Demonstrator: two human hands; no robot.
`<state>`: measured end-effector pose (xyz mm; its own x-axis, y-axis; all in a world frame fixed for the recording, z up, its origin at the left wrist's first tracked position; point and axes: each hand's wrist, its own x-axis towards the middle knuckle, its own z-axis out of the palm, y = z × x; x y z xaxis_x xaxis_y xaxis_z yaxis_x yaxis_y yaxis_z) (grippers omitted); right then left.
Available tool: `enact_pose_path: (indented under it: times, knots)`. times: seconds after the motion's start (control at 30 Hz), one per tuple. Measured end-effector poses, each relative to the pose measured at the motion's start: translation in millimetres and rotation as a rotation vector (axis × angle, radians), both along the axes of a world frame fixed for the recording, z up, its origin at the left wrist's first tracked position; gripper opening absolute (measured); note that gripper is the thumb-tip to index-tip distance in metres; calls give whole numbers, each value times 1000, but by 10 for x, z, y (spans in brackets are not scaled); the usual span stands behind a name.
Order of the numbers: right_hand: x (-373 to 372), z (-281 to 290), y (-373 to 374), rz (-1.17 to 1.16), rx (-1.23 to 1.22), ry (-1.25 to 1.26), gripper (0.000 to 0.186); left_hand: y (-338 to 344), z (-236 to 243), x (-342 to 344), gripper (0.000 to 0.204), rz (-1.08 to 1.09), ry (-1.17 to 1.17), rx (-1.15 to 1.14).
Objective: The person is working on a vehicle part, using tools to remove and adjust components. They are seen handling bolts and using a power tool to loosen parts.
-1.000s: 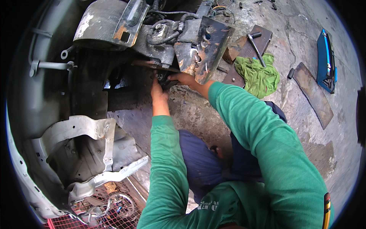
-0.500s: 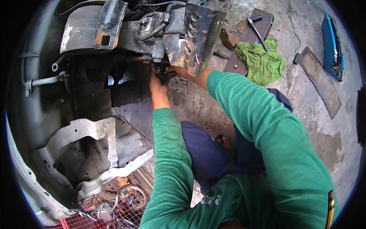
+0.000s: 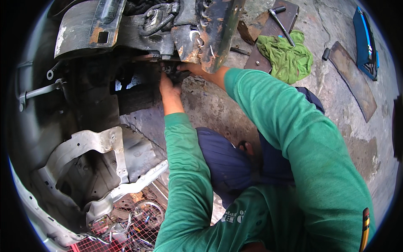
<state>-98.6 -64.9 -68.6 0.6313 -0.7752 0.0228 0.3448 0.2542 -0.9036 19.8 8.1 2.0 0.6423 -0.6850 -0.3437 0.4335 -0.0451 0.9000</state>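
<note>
dark part [image 3: 178, 75]: left of rusty bracket [image 3: 215, 31], axis unclear
left hand [image 3: 170, 88]: curled around it
right hand [image 3: 192, 68]: nearer bracket, grip unclear

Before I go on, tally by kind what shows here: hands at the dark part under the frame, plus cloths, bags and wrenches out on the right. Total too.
Hands: 2 (left hand and right hand, both at the dark part)
Cloths: 1 (green cloth)
Bags: 1 (blue bag)
Wrenches: 1 (wrench, partly over the cloth)
Total: 5
</note>
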Motion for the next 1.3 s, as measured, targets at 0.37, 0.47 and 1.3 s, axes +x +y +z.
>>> enact_pose_path:
  times: [0.37, 0.47, 1.3]
  knots:
    - [-27, -36, -34, 13, -16, 13, 54, -96, 143, -145, 37, -44, 109, 54]
    - [-58, -48, -62, 23, -25, 18, 54, -121, 81, -135, 39, -23, 123, 39]
    - [-492, -432, -1030, -91, -455, 705, 52, -74, 35, -99, 58, -62, 95, -56]
